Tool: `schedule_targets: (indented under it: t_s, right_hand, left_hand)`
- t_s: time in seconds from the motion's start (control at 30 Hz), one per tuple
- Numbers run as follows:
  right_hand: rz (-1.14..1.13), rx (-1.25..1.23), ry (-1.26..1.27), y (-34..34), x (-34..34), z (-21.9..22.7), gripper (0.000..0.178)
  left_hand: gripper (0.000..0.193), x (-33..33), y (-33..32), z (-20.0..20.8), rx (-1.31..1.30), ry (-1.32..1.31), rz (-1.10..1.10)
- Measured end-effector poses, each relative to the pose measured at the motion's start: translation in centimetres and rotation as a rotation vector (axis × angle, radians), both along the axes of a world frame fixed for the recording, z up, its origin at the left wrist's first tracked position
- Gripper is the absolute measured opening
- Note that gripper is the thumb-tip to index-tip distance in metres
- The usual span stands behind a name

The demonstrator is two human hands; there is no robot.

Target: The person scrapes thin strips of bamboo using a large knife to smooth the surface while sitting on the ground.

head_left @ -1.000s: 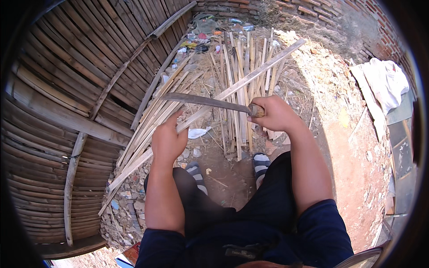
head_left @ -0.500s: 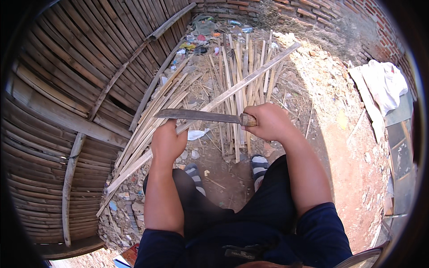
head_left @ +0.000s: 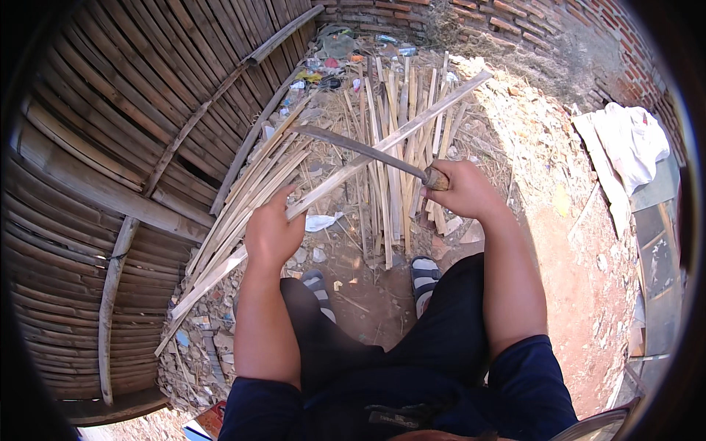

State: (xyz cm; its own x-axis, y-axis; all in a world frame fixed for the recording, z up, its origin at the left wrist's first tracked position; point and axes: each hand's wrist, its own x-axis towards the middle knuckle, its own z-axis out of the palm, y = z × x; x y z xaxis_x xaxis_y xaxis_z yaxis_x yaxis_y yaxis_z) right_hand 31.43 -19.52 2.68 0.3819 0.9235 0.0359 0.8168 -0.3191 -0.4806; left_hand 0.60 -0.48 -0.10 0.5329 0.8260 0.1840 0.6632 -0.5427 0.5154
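The long bamboo strip (head_left: 368, 158) runs on a slant from the lower left of the frame up to the upper right of centre, pale and flat, its near end under the left hand (head_left: 271, 234). Against the picture 0.5 s ago, the machete (head_left: 360, 151) has swung: its blade then lay almost level across the strip, and now its tip points up toward the upper left, lifted clear of the strip. The right hand (head_left: 465, 192) has risen a little with it, while the left hand stays where it was on the strip.

The strip is straight, light tan and splintery at its edges. The left hand's fingers lie curled over it, holding it down. The right hand's fingers are closed tight around the machete's wooden handle, at the centre right.

Behind the strip, a heap of split bamboo slats (head_left: 397, 140) lies fanned on the ground at top centre. A woven bamboo wall (head_left: 125, 125) fills the left side. A brick wall (head_left: 529, 29) curves along the top right, and a white cloth (head_left: 625, 140) lies at the right edge. 2 striped sandals (head_left: 425, 273) show at lower centre.
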Motion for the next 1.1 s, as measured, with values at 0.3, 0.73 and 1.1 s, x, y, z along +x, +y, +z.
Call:
schedule_targets:
  t_s: [0.3, 0.73, 1.1]
  right_hand:
    - [-0.052, 0.110, 0.110, 0.4, 1.4, -0.8, 0.034]
    - [0.122, -0.123, -0.056, 1.1, -3.4, 1.3, 0.039]
    - [-0.339, 0.162, 0.118, -2.0, 5.0, -0.4, 0.039]
  left_hand:
    - [0.053, -1.0, 0.1, 0.7, -0.007, 0.006, 0.045]
    - [0.049, 0.2, 0.0, -0.4, -0.067, 0.012, 0.031]
    - [0.048, -1.0, 0.8, 0.0, -0.025, -0.035, 0.050]
